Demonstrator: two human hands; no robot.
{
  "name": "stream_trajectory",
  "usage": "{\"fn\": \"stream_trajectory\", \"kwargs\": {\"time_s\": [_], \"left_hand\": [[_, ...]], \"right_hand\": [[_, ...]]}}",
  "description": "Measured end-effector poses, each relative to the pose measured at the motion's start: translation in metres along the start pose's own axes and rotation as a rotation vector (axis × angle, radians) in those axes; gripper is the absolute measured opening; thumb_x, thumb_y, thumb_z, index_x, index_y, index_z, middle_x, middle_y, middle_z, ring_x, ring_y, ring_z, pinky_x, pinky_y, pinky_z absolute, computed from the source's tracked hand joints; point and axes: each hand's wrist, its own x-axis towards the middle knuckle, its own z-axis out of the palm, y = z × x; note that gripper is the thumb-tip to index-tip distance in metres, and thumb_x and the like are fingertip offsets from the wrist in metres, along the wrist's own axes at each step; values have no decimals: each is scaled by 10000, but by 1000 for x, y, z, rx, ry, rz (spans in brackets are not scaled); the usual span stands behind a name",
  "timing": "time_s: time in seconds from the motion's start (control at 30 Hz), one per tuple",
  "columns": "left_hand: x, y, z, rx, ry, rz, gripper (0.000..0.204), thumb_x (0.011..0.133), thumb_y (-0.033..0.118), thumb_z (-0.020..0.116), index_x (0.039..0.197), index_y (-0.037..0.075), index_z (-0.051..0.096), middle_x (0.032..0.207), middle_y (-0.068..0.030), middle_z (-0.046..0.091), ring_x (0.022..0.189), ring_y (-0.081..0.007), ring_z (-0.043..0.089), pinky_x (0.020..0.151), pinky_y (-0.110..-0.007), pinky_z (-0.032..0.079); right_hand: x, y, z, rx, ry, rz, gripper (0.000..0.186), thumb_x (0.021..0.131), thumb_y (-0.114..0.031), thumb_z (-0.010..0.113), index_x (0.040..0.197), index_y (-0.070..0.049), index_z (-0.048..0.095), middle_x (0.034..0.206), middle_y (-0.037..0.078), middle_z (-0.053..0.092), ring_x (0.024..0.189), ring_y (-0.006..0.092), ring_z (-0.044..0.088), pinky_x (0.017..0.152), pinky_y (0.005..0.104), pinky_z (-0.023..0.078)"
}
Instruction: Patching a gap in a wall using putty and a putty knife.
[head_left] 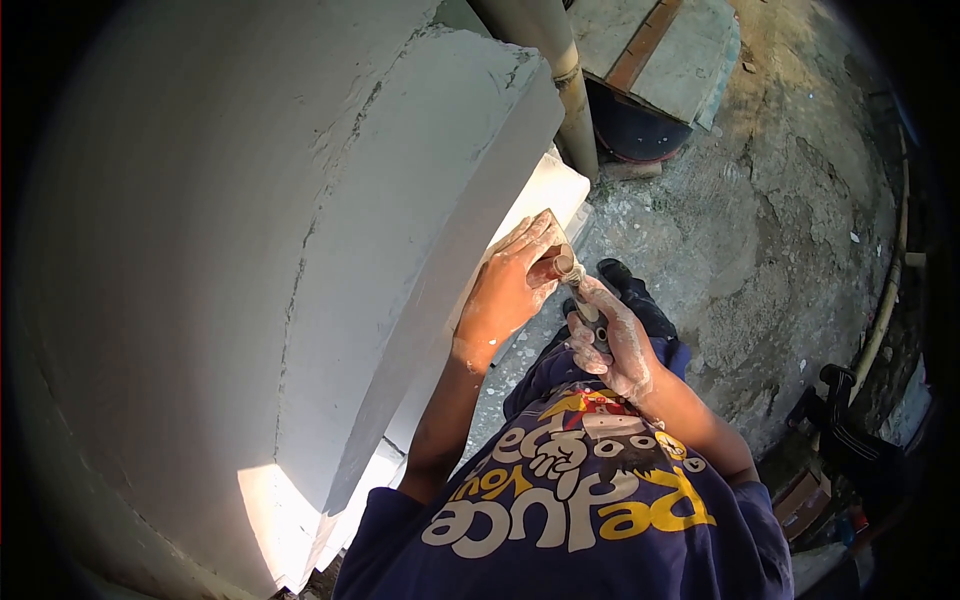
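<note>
My left hand [508, 285], spattered with pale plaster, rests its fingers along the blade of a metal hand tool [563, 265] against the pale wall ledge [560, 185], its thumb tucked by the tool's neck. My right hand [615, 340], coated in white residue, is closed round the tool's handle, just below and right of my left hand. The tool is partly hidden by my fingers, so its exact shape is unclear. A cracked white wall [260, 220] fills the left.
A pale pipe [572, 110] stands beyond the ledge, beside boards [680, 70] on a dark tub [630, 130]. Rough concrete ground [750, 280] lies below. At right are a long pole [890, 290], black striped clothing [865, 435], possibly worn, and cardboard [800, 500].
</note>
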Motion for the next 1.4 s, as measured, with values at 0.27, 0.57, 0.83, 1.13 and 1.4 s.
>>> {"fn": "stream_trajectory", "kwargs": {"time_s": [0.27, 0.57, 0.83, 1.13, 1.4], "left_hand": [[-4, 10, 12, -17, 39, -54, 595, 832, 44, 748, 1400, 11, 573, 1465, -189, 558, 1374, -388, 502, 1155, -422, 418], [3, 16, 8, -13, -2, -60, 485, 845, 26, 716, 1317, -7, 612, 1447, -220, 563, 1351, -398, 515, 1128, -437, 435], [4, 23, 9, 26, -17, -91, 494, 839, 6, 708, 1322, -35, 610, 1450, -224, 560, 1359, -381, 512, 1143, -423, 419], [4, 25, 9, 52, -41, -103, 535, 837, 3, 699, 1358, -34, 581, 1470, -221, 542, 1355, -370, 520, 1136, -428, 423], [3, 23, 11, 19, -35, -92, 471, 845, -11, 675, 1308, -57, 602, 1443, -245, 551, 1336, -416, 519, 1119, -441, 440]], "right_hand": [[-3, 4, -1, 25, 32, -36, 305, 1084, -280, 449, 1352, -146, 509, 631, 21, 457, 404, 91, 353, 329, 227, 279], [1, 13, -9, 41, -10, -89, 241, 1078, -280, 475, 1265, -140, 537, 641, 21, 466, 400, 92, 341, 332, 235, 273], [-6, 16, -7, 46, 3, -91, 269, 1092, -287, 446, 1289, -127, 536, 622, 15, 465, 391, 97, 347, 335, 236, 296], [-3, 12, -5, 39, 0, -58, 206, 1095, -309, 450, 1172, -137, 536, 624, 10, 447, 381, 102, 336, 332, 241, 291], [-3, 9, -2, 115, -40, -40, 195, 1093, -317, 461, 1217, -176, 516, 631, 14, 443, 396, 105, 332, 326, 242, 272]]}}
